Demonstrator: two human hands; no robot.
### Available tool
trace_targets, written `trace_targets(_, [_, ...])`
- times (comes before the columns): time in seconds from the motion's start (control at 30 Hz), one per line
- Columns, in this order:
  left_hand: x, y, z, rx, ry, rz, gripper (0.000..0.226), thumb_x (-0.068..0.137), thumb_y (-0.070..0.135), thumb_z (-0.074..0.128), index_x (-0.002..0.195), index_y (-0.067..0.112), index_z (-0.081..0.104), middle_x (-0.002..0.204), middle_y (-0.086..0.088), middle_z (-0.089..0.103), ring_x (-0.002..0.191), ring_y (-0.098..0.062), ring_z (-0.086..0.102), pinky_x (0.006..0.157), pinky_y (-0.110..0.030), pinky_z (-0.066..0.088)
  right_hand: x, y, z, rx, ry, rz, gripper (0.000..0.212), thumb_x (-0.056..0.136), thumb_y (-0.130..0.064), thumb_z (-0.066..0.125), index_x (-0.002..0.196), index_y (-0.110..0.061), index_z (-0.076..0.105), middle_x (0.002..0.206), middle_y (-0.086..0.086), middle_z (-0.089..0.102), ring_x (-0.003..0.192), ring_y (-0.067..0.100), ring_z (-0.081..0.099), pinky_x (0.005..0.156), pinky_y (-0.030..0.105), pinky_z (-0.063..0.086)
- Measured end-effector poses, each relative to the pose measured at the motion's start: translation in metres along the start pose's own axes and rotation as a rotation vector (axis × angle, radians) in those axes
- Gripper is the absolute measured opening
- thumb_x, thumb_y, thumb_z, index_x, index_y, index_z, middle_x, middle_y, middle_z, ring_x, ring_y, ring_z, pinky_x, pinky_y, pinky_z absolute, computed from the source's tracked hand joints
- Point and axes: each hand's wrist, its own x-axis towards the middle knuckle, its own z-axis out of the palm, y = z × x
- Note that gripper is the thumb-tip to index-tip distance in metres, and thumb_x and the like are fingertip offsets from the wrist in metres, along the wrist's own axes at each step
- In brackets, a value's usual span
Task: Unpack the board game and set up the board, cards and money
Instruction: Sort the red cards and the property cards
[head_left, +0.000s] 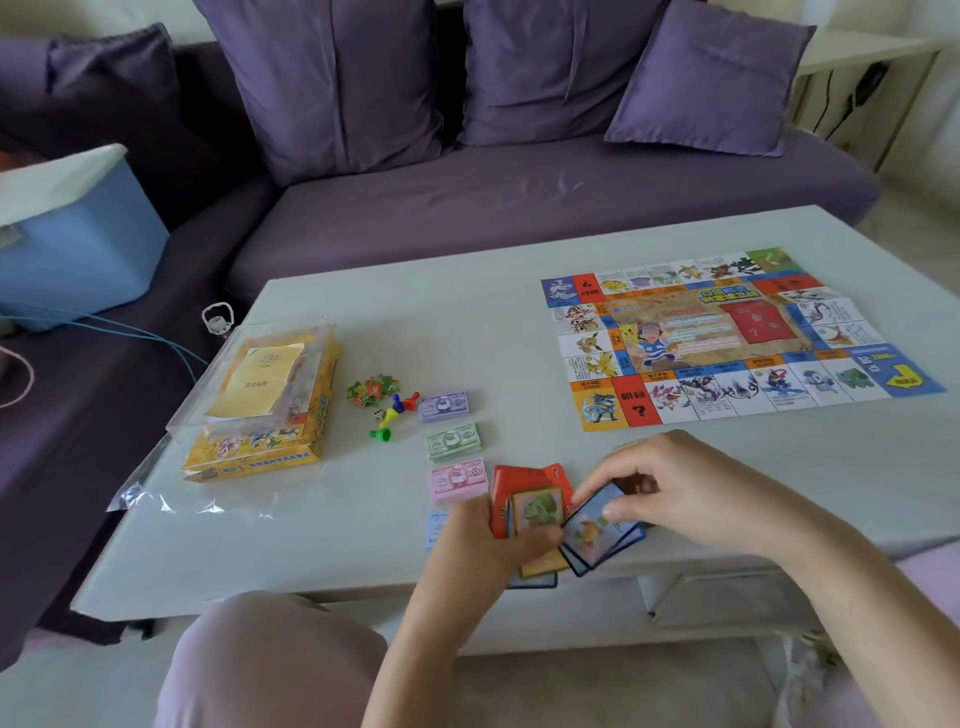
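Cards (535, 506) gripped by left hand (483, 545); right hand (670, 483) pinches one card (597, 530); four money stacks (453, 441).

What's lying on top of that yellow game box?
A clear plastic cover and a pale yellow paper leaflet lie on the yellow cardboard game box; its inside is hidden.

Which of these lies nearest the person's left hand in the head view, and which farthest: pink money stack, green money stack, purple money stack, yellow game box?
1. Pink money stack, just beyond the left hand, which holds cards.
2. Green money stack, next behind it.
3. Purple money stack, at the back of that row.
4. Yellow game box, far off to the left.
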Motion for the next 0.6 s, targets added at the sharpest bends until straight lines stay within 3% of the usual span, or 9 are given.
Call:
trace_targets(0.1, [-0.004, 0.002, 0.000, 0.105, -0.092, -0.007, 0.015, 0.076, 0.014, 0.078, 0.082, 0.026, 0.071, 0.082, 0.004, 0.075, 0.079, -0.015, 0.072, 0.082, -0.036, 0.057, 0.005, -0.008, 0.001, -0.037, 0.028, -0.012, 0.024, 0.087, -0.021, 0.069, 0.084, -0.044, 0.064, 0.072, -0.023, 0.063, 0.064, -0.004, 0.055, 0.060, 0.013, 0.043])
trace_targets(0.2, [-0.005, 0.004, -0.003, 0.047, -0.129, 0.008, 0.019, 0.076, 0.009, 0.077, 0.084, 0.025, 0.070, 0.085, 0.004, 0.075, 0.080, -0.015, 0.072, 0.081, -0.034, 0.057, 0.006, -0.009, 0.003, 0.113, 0.129, -0.007, 0.018, 0.085, -0.020, 0.070, 0.082, -0.035, 0.060, 0.085, -0.013, 0.069, 0.079, -0.003, 0.065, 0.072, 0.022, 0.055])
trace_targets(0.3, [-0.004, 0.006, 0.000, -0.120, -0.121, 0.015, 0.021, 0.076, 0.000, 0.074, 0.089, 0.016, 0.070, 0.090, -0.004, 0.075, 0.084, -0.022, 0.072, 0.079, -0.034, 0.058, 0.006, -0.005, 0.005, 0.181, 0.306, -0.034, 0.011, 0.087, -0.025, 0.067, 0.082, -0.027, 0.057, 0.085, -0.009, 0.068, 0.077, 0.004, 0.066, 0.057, 0.022, 0.052])
trace_targets(0.37, [-0.001, 0.006, 0.003, -0.269, -0.062, 0.015, 0.020, 0.074, -0.003, 0.072, 0.088, 0.010, 0.070, 0.091, -0.010, 0.075, 0.082, -0.024, 0.072, 0.074, -0.034, 0.059, 0.008, 0.001, 0.006, 0.154, 0.438, -0.052, 0.014, 0.087, -0.028, 0.065, 0.079, -0.021, 0.057, 0.078, -0.006, 0.063, 0.070, 0.007, 0.060, 0.055, 0.022, 0.045])
trace_targets(0.5, [0.004, 0.004, 0.003, -0.454, 0.075, 0.039, 0.030, 0.063, 0.010, 0.073, 0.091, 0.004, 0.067, 0.091, -0.015, 0.074, 0.080, -0.027, 0.072, 0.067, -0.031, 0.058, 0.005, 0.005, 0.024, 0.279, 0.380, 0.049, 0.035, 0.092, -0.034, 0.059, 0.066, -0.013, 0.049, 0.053, -0.006, 0.044, 0.049, 0.004, 0.036, 0.050, 0.020, 0.027])
trace_targets(0.6, [0.004, 0.004, 0.003, -0.481, 0.121, 0.078, 0.030, 0.062, 0.012, 0.072, 0.091, 0.005, 0.067, 0.090, -0.014, 0.074, 0.081, -0.027, 0.072, 0.067, -0.030, 0.058, 0.003, 0.002, 0.041, 0.405, 0.327, 0.136, 0.042, 0.091, -0.040, 0.058, 0.066, -0.006, 0.058, 0.058, 0.001, 0.061, 0.051, 0.011, 0.050, 0.056, 0.027, 0.038])
